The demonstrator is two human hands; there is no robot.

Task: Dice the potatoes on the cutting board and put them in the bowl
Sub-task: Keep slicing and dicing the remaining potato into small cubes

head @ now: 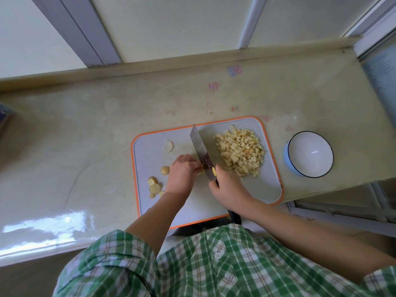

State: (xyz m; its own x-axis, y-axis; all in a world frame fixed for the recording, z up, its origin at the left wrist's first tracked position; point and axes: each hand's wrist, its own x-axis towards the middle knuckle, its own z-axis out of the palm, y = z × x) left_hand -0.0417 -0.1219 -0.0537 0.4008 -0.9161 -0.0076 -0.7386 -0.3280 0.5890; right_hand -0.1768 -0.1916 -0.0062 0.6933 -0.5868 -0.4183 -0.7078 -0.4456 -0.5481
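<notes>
Green plaid shirt (214,264) fills bottom of view, both forearms bare and reaching fwd over the counter (85,136).

Cutting board (263,189): grey w/ orange rim, lies flat at the counter's near edge, near corner overhanging toward the person.

L hand (182,174): on board, centre-left, knuckles up, fingers curled down onto a potato piece (201,173). Only a pale sliver of it shows, between fingertips and blade. Fingertips sit right against the blade's flat side.

R hand (230,190): wrapped round the handle of the knife (201,153), thumb along the near end of the blade. Handle itself mostly hidden in the grip. Blade is a broad cleaver type, edge down, running away from the person and a bit left, yellow sticker near the heel. Can't tell if the edge touches the board.

Diced pile (240,151): big heap of small cubes on the board's far-right part, just R of the blade, apart from it.

Uncut bits on board's L side:
- potato chunks (154,186), a few thick rounds clustered by the L rim
- small end piece (165,170) w/ skin, just L of the L hand
- thin pale slice (168,145), farther back

Bowl (310,155): on counter R of board, near but not touching. White inside, blue outside, dark rim, upright.

Pink and purple smudges (234,70) on counter toward the back wall.
</notes>
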